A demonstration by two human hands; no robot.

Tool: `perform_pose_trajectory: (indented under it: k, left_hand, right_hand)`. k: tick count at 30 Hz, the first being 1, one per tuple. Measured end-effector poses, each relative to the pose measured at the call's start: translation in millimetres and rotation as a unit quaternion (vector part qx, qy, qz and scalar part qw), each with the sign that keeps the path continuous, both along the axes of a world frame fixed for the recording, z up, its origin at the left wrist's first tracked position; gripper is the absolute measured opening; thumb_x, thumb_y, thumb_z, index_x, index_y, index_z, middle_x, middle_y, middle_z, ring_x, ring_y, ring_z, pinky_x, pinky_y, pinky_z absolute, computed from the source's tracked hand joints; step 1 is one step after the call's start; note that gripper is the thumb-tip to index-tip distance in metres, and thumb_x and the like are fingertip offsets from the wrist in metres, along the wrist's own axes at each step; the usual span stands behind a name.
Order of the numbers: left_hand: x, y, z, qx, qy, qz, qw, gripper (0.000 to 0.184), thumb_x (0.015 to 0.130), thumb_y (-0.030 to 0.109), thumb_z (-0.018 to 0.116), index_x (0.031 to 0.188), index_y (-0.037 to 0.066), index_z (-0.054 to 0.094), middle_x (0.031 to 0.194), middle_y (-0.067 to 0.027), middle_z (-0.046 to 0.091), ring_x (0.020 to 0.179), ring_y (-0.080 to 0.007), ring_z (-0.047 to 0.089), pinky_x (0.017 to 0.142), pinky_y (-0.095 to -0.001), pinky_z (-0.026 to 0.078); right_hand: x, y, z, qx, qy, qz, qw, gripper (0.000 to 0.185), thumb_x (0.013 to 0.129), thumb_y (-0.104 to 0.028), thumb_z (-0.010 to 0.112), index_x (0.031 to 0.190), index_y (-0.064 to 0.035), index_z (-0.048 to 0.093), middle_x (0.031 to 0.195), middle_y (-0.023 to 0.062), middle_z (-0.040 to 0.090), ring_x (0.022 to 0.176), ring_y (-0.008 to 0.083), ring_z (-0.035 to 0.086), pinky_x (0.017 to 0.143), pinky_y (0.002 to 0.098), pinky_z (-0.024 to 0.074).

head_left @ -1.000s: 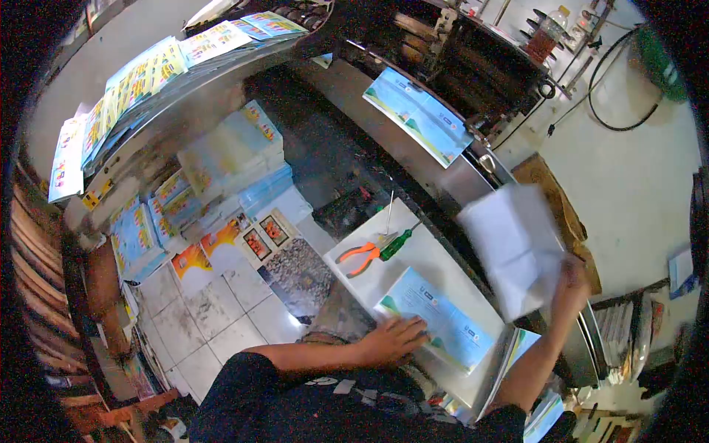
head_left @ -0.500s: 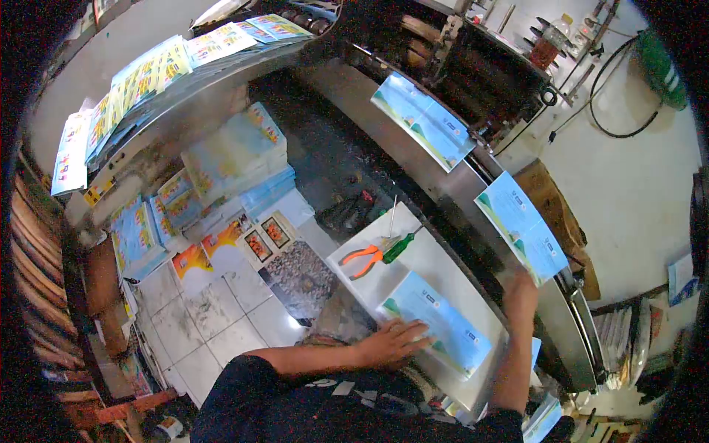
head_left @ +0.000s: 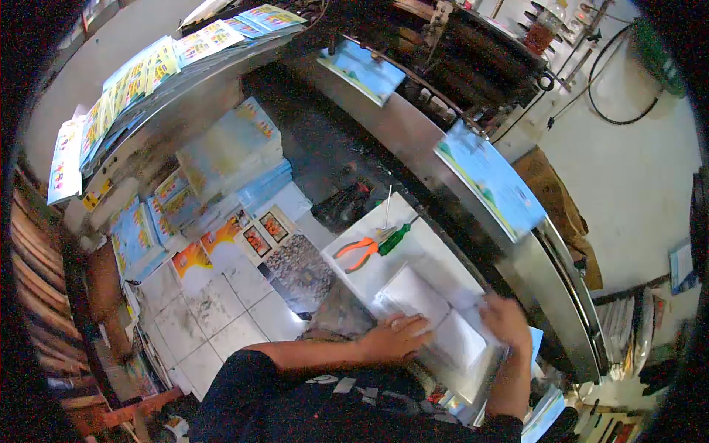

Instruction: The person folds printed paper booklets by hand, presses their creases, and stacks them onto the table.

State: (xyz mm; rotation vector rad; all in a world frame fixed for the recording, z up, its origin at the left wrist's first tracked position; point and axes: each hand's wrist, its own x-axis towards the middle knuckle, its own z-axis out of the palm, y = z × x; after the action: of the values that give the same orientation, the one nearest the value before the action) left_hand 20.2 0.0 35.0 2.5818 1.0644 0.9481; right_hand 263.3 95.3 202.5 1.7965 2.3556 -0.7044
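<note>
My left hand (head_left: 399,337) rests with spread fingers on the near left edge of a white-backed sheet (head_left: 432,306) that lies on a pale board. My right hand (head_left: 504,320) is at the right end of this sheet, blurred, its fingers too smeared to read. Further up the board lie orange-handled pliers (head_left: 357,252) and a green-handled screwdriver (head_left: 394,240). Two blue printed sheets lie on the metal rail beyond: one sheet (head_left: 362,70) is at the upper end, and another sheet (head_left: 491,179) is lower, nearer my right hand.
Stacks of printed sheets (head_left: 233,151) stand on the left, above a tiled floor (head_left: 214,314). More prints (head_left: 140,74) lie along a shelf at the upper left. Dark machinery (head_left: 473,59) is at the top, and a black cable (head_left: 624,122) hangs on the right wall.
Both sheets on the rail have moved up and left. My right hand has come back from the rail to the board, where a white side now shows instead of the blue print. My left hand stays put.
</note>
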Motion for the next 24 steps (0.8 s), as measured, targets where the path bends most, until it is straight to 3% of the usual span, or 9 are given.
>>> perform_pose_trajectory:
  k: [2, 8, 11, 13, 15, 17, 18, 20, 24]
  left_hand:
    - [-4, 2, 0, -0.018, 0.037, -0.008, 0.999, 0.048, 0.086, 0.028, 0.051, 0.133, 0.016, 0.049, 0.141, -0.0105, 0.043, 0.130, -0.0279, 0.040, 0.106, -0.0485, 0.029]
    - [-8, 5, -9, -0.005, 0.059, -0.015, 0.998, 0.053, 0.082, 0.026, 0.053, 0.132, 0.011, 0.046, 0.142, -0.0120, 0.041, 0.133, -0.0276, 0.038, 0.108, -0.0475, 0.029]
    - [-10, 7, -8, 0.030, 0.062, -0.008, 0.998, 0.057, 0.078, 0.029, 0.058, 0.131, 0.009, 0.047, 0.141, -0.0127, 0.042, 0.133, -0.0274, 0.038, 0.109, -0.0458, 0.028]
    - [-12, 5, -6, 0.039, 0.077, -0.002, 0.996, 0.059, 0.079, 0.029, 0.058, 0.133, 0.009, 0.046, 0.142, -0.0133, 0.041, 0.134, -0.0282, 0.037, 0.109, -0.0458, 0.028]
    - [-14, 6, -3, -0.010, 0.090, -0.035, 0.995, 0.061, 0.079, 0.030, 0.058, 0.135, 0.009, 0.045, 0.144, -0.0146, 0.039, 0.135, -0.0286, 0.036, 0.110, -0.0457, 0.027]
    - [-14, 8, -6, 0.003, 0.094, -0.036, 0.995, 0.062, 0.079, 0.030, 0.058, 0.136, 0.009, 0.044, 0.145, -0.0148, 0.038, 0.135, -0.0286, 0.035, 0.110, -0.0457, 0.027]
    - [-14, 8, -8, 0.015, 0.099, -0.035, 0.994, 0.063, 0.080, 0.031, 0.058, 0.137, 0.009, 0.044, 0.145, -0.0151, 0.037, 0.135, -0.0287, 0.035, 0.110, -0.0457, 0.027]
    - [-13, 7, -6, -0.003, 0.092, -0.043, 0.995, 0.065, 0.080, 0.031, 0.059, 0.139, 0.009, 0.042, 0.146, -0.0153, 0.036, 0.135, -0.0289, 0.035, 0.110, -0.0458, 0.027]
    - [-11, 8, -13, -0.010, 0.069, -0.050, 0.996, 0.067, 0.082, 0.033, 0.060, 0.141, 0.011, 0.040, 0.147, -0.0152, 0.035, 0.136, -0.0294, 0.034, 0.109, -0.0475, 0.029]
  right_hand:
    - [7, 35, -11, 0.158, -0.053, 0.011, 0.986, 0.026, 0.086, -0.027, 0.061, 0.102, -0.0062, 0.062, 0.089, 0.0224, 0.066, 0.080, 0.0435, 0.063, 0.071, 0.0501, 0.0524]
    - [43, 90, -90, 0.025, -0.038, -0.017, 0.999, 0.043, 0.084, -0.032, 0.065, 0.117, -0.0042, 0.062, 0.118, 0.0210, 0.061, 0.108, 0.0376, 0.058, 0.094, 0.0455, 0.0454]
    - [43, 71, -49, 0.004, 0.033, -0.116, 0.993, 0.046, 0.084, -0.028, 0.066, 0.122, -0.0038, 0.060, 0.122, 0.0196, 0.060, 0.114, 0.0343, 0.057, 0.097, 0.0423, 0.0447]
    - [68, 66, -22, 0.067, 0.045, -0.170, 0.982, 0.046, 0.084, -0.022, 0.065, 0.124, -0.0017, 0.058, 0.125, 0.0199, 0.059, 0.114, 0.0316, 0.058, 0.098, 0.0396, 0.0440]
    - [76, 60, 25, 0.258, 0.057, -0.204, 0.943, 0.042, 0.084, -0.013, 0.063, 0.123, 0.0009, 0.058, 0.123, 0.0202, 0.060, 0.111, 0.0336, 0.059, 0.098, 0.0395, 0.0447]
    - [60, 51, 69, 0.502, 0.065, -0.176, 0.844, 0.039, 0.084, -0.005, 0.058, 0.122, 0.0004, 0.059, 0.120, 0.0195, 0.062, 0.108, 0.0332, 0.061, 0.095, 0.0410, 0.0462]
    - [56, 55, 71, 0.503, 0.064, -0.179, 0.843, 0.039, 0.084, -0.005, 0.058, 0.122, 0.0004, 0.059, 0.120, 0.0195, 0.062, 0.108, 0.0332, 0.061, 0.095, 0.0410, 0.0462]
    - [51, 65, 75, 0.654, 0.105, -0.144, 0.736, 0.030, 0.090, -0.006, 0.054, 0.119, -0.0051, 0.063, 0.113, 0.0141, 0.067, 0.102, 0.0267, 0.064, 0.090, 0.0374, 0.0484]
    - [57, 103, 32, 0.582, -0.041, -0.087, 0.807, 0.033, 0.087, -0.004, 0.055, 0.119, -0.0070, 0.063, 0.116, 0.0163, 0.064, 0.105, 0.0343, 0.061, 0.090, 0.0402, 0.0486]
